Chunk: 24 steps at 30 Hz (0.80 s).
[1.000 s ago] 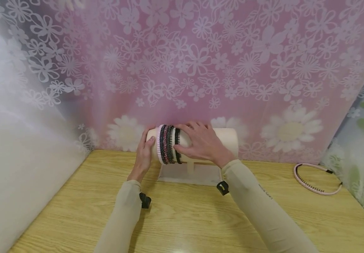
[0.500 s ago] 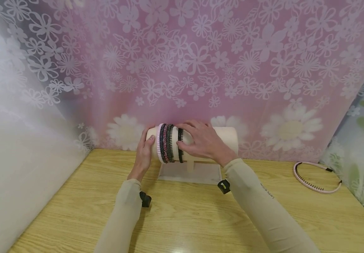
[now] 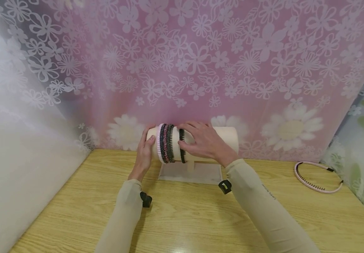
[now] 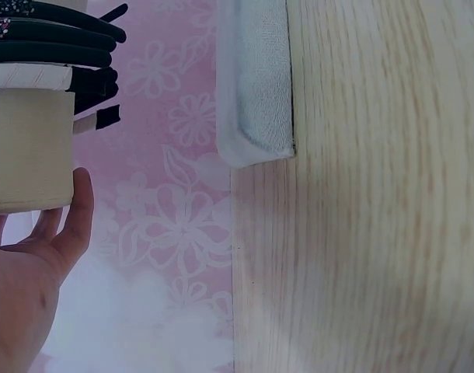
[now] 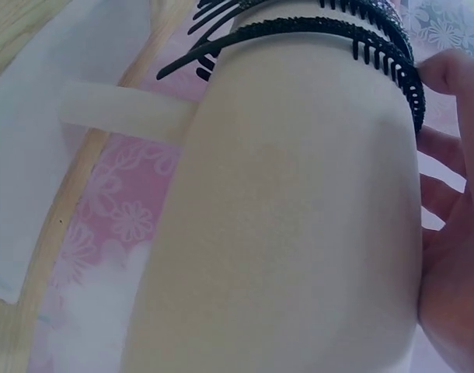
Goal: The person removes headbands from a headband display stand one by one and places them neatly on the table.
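Note:
A cream cylinder (image 3: 227, 138) lies sideways on a display stand, and several headbands circle its left part. My left hand (image 3: 143, 154) grips the cylinder's left end, thumb in front and fingers reaching behind. With thumb and forefinger my right hand (image 3: 205, 142) pinches a black toothed headband (image 5: 400, 70) near the cylinder's top. A gap separates that band from the others: a pale pink band (image 3: 159, 144) at the outside, then dark and pink glittery bands (image 3: 166, 144). Black band tips (image 4: 97, 81) poke out past the cylinder in the left wrist view. Some right fingers are partly hidden behind it.
The stand's pale flat base (image 3: 172, 172) rests on the wood-grain table (image 3: 182, 218). A loose pink headband (image 3: 305, 182) with dark teeth lies at the far right. Flowered pink cloth (image 3: 182, 70) hangs close behind, with pale sheets at both sides.
The black headband has slid a little to the right along the cylinder with my right hand, widening the gap to the others. My left hand has stayed in place.

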Each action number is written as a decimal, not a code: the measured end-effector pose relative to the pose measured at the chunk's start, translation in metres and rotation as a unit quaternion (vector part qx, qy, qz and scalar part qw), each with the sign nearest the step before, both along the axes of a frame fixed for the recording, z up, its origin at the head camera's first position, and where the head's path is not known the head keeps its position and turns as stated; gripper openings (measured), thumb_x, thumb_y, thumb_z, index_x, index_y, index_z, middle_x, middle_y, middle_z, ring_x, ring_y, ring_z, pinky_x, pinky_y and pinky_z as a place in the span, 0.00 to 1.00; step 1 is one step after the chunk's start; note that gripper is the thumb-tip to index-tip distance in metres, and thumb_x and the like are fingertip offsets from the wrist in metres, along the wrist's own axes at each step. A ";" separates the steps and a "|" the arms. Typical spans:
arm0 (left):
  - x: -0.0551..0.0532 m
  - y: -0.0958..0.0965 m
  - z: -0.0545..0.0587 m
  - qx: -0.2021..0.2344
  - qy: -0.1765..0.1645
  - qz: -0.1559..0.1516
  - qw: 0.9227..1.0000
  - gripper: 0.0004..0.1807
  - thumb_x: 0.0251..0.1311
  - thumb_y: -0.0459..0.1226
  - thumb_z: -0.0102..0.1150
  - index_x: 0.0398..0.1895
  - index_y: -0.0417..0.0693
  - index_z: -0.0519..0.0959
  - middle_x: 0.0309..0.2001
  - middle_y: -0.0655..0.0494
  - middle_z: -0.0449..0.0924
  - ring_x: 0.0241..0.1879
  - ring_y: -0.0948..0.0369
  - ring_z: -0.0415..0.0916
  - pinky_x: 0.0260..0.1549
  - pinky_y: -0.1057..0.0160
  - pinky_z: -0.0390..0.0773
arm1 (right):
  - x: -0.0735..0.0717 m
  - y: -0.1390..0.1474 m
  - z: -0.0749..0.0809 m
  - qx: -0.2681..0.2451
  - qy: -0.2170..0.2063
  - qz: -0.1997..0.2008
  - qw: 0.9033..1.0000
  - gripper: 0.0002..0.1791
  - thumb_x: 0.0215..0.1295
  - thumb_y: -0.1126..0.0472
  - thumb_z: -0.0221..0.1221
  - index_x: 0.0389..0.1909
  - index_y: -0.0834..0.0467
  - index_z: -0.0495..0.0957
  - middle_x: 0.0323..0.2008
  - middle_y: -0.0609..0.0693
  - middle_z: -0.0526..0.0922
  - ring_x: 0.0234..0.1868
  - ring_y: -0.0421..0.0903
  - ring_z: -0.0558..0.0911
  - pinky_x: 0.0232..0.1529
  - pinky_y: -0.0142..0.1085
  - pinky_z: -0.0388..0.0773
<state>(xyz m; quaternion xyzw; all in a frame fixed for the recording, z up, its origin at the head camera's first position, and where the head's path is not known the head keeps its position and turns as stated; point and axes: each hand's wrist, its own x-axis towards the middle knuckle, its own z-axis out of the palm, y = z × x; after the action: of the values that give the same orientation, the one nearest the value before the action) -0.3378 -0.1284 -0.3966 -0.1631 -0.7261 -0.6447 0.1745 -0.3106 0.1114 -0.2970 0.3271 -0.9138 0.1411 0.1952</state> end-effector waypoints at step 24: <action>-0.002 0.000 -0.003 -0.009 0.011 0.012 1.000 0.26 0.76 0.54 0.40 0.75 0.71 0.65 0.62 0.48 0.74 0.44 0.51 0.76 0.37 0.55 0.79 | 0.000 0.007 0.016 0.004 -0.107 0.039 0.994 0.41 0.61 0.39 0.69 0.70 0.54 0.71 0.69 0.55 0.76 0.71 0.55 0.73 0.73 0.53 0.66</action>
<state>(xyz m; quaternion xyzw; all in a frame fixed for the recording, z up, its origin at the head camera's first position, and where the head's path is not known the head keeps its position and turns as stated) -0.3398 -0.1281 -0.3997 -0.1626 -0.7322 -0.6340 0.1885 -0.3103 0.1181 -0.2813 0.3468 -0.9163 0.1792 0.0897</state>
